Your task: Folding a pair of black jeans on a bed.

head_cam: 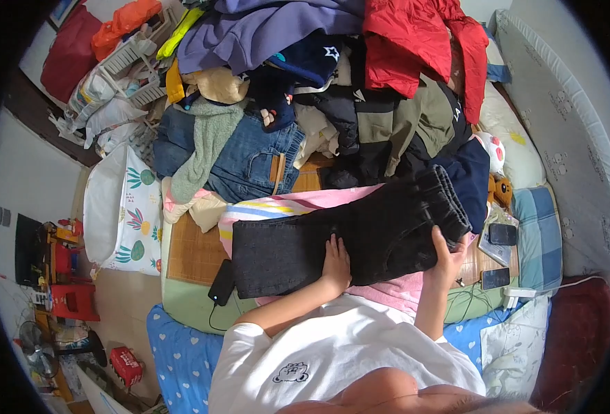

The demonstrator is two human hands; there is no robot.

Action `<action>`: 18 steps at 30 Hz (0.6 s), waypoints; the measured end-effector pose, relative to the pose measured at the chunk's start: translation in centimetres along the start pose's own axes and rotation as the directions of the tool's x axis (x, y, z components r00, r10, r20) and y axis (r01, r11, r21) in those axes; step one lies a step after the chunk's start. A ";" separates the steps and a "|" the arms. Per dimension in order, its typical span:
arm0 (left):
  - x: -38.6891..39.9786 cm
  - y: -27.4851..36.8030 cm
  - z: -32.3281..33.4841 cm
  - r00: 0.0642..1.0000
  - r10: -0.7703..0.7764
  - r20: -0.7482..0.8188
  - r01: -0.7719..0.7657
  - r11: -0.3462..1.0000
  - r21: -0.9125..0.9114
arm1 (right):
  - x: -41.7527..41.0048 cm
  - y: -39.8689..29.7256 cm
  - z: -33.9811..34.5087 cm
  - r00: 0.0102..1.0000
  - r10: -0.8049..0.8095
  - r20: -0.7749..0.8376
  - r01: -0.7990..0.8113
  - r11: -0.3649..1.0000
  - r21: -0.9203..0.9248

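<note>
A pair of black denim trousers point(305, 253), folded lengthwise, lies across a pink towel point(398, 290) in front of me. Its elastic waistband point(442, 199) points to the upper right and the leg end is at the left. My left hand point(337, 264) rests on top of the denim near the middle of the lower edge, fingers extended and its thumb not clearly visible. At the waistband's lower corner, my right hand point(447, 259) grips the fabric, thumb on top and the other fingers partly hidden.
Beyond the trousers is a heap of clothes with blue jeans point(253, 155), a purple garment point(269, 36) and a red jacket point(408, 46). A fabric bin point(124, 217) stands left. A black power bank point(222, 282) and phones point(495, 278) with cables lie nearby.
</note>
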State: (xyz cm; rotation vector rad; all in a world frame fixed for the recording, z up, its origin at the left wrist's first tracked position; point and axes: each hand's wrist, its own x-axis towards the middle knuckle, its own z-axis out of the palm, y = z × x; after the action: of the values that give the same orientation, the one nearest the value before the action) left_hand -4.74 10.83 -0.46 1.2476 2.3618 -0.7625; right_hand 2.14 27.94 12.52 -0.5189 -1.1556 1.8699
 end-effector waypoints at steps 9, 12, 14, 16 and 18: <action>5.2 2.9 10.0 0.708 -0.430 -0.560 -0.579 0.100 -0.809 | -6.2 0.9 7.4 0.954 0.059 0.294 0.020 0.965 -0.261; 5.4 3.4 10.7 0.728 -0.384 -0.568 -0.570 0.119 -0.813 | -7.6 1.7 9.0 0.923 0.016 0.384 0.083 0.967 -0.240; 5.2 3.6 10.5 0.742 -0.352 -0.571 -0.565 0.131 -0.815 | -8.1 2.3 9.7 0.901 -0.004 0.434 0.133 0.955 -0.266; 4.5 3.3 10.8 0.753 -0.341 -0.563 -0.550 0.144 -0.822 | -8.8 3.1 10.4 0.859 -0.054 0.509 0.241 0.920 -0.310; 3.9 3.2 10.9 0.766 -0.322 -0.557 -0.537 0.156 -0.829 | -9.4 3.5 11.3 0.810 -0.116 0.574 0.340 0.891 -0.300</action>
State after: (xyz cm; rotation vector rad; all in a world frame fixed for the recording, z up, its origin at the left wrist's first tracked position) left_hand -3.51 8.16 -12.08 0.9789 2.2133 1.4822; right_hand -2.29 13.57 14.16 -0.0262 -1.9085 1.6082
